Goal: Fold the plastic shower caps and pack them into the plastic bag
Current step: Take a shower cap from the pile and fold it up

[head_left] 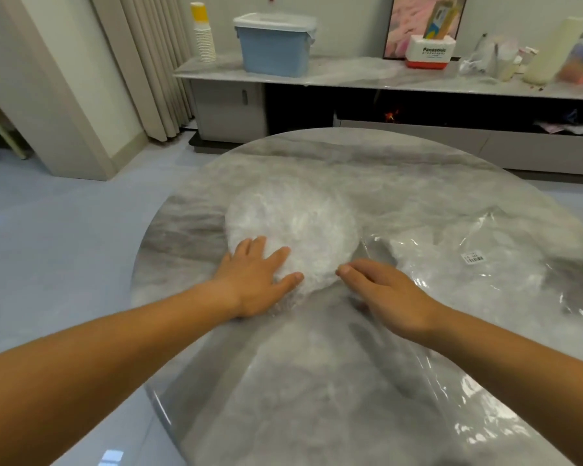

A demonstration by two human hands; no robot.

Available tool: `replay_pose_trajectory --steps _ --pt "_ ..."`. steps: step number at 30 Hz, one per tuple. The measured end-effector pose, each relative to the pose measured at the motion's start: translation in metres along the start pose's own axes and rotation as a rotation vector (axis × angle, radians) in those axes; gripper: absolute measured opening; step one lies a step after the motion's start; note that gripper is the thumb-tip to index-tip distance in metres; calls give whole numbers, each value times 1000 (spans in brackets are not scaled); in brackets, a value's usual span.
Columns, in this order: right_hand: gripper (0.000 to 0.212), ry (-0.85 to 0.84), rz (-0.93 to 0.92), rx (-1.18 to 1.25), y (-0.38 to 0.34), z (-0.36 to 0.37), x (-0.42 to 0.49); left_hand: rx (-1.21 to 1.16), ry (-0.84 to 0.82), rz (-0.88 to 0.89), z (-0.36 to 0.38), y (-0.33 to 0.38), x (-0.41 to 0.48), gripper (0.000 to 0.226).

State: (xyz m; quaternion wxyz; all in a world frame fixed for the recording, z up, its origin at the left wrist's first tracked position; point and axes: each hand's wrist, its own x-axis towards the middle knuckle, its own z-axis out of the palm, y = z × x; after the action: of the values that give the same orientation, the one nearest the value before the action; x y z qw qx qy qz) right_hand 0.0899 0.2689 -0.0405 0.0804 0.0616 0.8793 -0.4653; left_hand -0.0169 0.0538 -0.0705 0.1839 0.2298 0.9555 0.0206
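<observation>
The shower cap (293,227) lies flat on the round marble table (317,153), left of centre. It is a thin, white, semi-transparent disc with a finely crinkled surface and a roughly circular outline.

The left hand (258,282) rests palm-down on the near-left edge of the cap. Its fingers are straight and spread apart, and they press the film against the table.

The right hand (386,290) lies at the near-right edge of the cap. Its fingers are straight and close together and point left, with the tips at the cap's rim. The thumb is hidden.

The plastic bag (485,284) lies just right of the cap. It is clear and glossy, carries a barcode label (473,257), and shows white crinkled material inside.
</observation>
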Motion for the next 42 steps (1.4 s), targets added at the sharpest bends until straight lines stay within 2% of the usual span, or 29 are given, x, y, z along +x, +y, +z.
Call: replay_pose_trajectory --steps 4,11,14,17,22,25,28,30,35,39,42 --pt "30 12 -22 -45 1 -3 -24 50 -76 -22 11 16 -48 83" --pt "20 2 31 12 8 -8 -57 20 -126 -130 14 29 -89 94" --pt "25 -13 41 -107 18 -10 -67 -20 -82 -105 16 36 -105 97" --pt "30 -12 45 -177 24 -14 -75 -53 29 -78 14 40 -119 95" --pt "32 32 -45 -313 24 -15 -81 -93 85 11 12 42 -145 64" --pt "25 30 -102 -176 13 0 -88 -84 91 61 17 30 -153 52" --pt "32 -69 43 155 0 22 -88 -175 72 102 18 17 -150 46" --pt "38 -127 154 249 -2 35 -84 -245 74 152 18 10 -147 43" --pt "33 -18 221 284 3 42 -89 -303 56 292 24 -1 -148 51" --pt "40 -29 221 200 8 15 -101 -152 251 444 26 4 -152 49" --pt "38 -85 313 208 16 -3 -115 -169 176 599 29 25 -157 41"
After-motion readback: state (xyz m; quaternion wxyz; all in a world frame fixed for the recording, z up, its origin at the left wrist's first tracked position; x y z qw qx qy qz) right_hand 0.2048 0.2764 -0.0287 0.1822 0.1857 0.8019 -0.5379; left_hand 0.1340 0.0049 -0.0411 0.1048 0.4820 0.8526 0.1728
